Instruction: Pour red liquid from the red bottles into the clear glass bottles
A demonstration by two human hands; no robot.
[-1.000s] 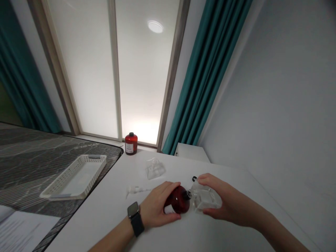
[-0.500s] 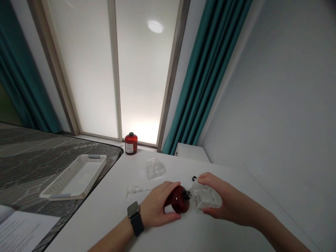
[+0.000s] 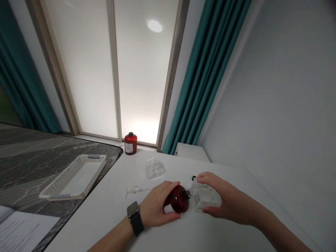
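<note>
My left hand (image 3: 157, 204), with a watch on the wrist, is closed around a dark red bottle (image 3: 181, 200) with a white label. The bottle is tilted, its black neck pointing right. In my right hand (image 3: 223, 199) is a clear bottle (image 3: 206, 197), gripped between thumb and fingers. The mouths of the two bottles meet or nearly meet; I cannot tell whether liquid passes between them. A small black piece (image 3: 194, 178) shows by my right fingertips. Left of my left hand lies a clear pump head (image 3: 135, 189) with a thin tube.
On the white table (image 3: 105, 224) a second clear bottle (image 3: 154, 168) lies beyond my hands. Another red bottle (image 3: 130, 143) with a dark cap stands at the far edge. A white basket (image 3: 76, 178) and printed paper (image 3: 28, 229) are at left. A wall rises at right.
</note>
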